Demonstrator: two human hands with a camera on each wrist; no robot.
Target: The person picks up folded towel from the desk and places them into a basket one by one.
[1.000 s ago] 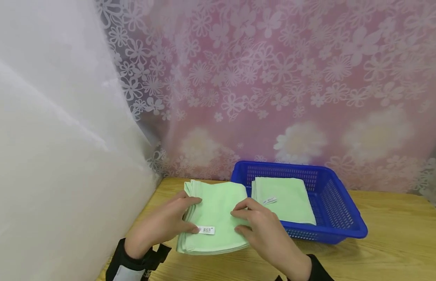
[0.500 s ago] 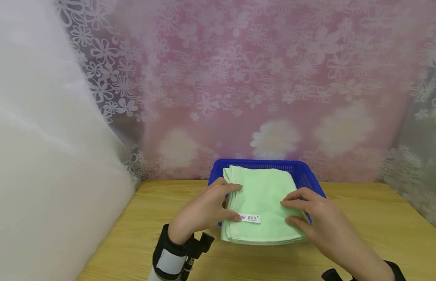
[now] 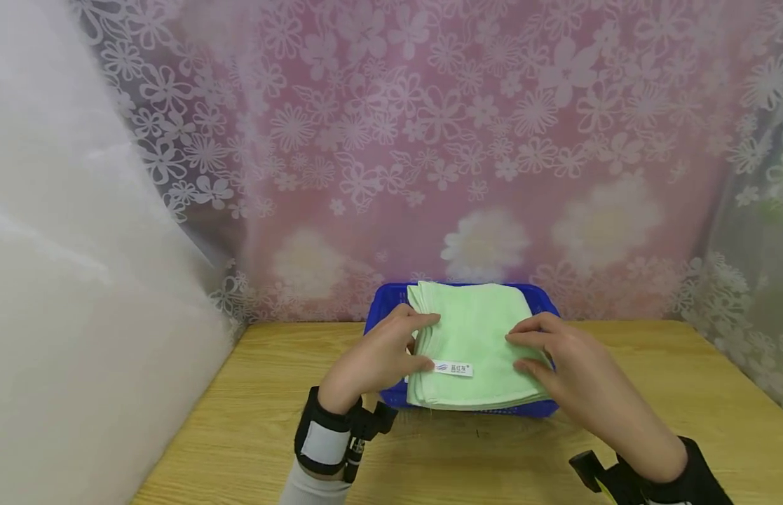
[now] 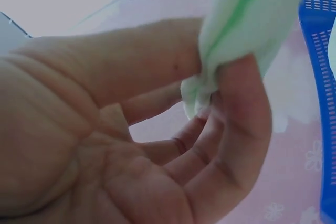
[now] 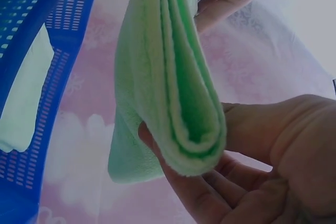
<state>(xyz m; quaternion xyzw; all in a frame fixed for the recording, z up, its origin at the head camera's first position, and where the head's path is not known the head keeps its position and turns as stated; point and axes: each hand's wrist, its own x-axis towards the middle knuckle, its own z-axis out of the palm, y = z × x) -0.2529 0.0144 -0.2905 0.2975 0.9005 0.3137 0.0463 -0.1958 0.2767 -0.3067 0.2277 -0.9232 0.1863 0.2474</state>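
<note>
Both hands hold a folded light green towel [image 3: 476,330] over a blue perforated basket [image 3: 380,308]. My left hand [image 3: 381,354] pinches its left side between thumb and fingers, beside a white label [image 3: 453,368]. The right hand [image 3: 564,358] grips the right side, with fingertips on top and, in the right wrist view, fingers curled around the rounded fold. Several stacked layers show along the towel's edge. Inside the basket lies a second light green towel [image 5: 29,95], visible in the right wrist view and hidden under the held one in the head view.
A wooden table [image 3: 271,393] carries the basket near its back edge. Behind it hangs a pink floral curtain [image 3: 391,140], and a white sheet [image 3: 82,315] slopes along the left side. Each wrist wears a black strap [image 3: 324,435] with a camera.
Both hands have carried the towel rightward and forward from beside the basket to over it. It now covers the second towel in the head view, which has also turned right.
</note>
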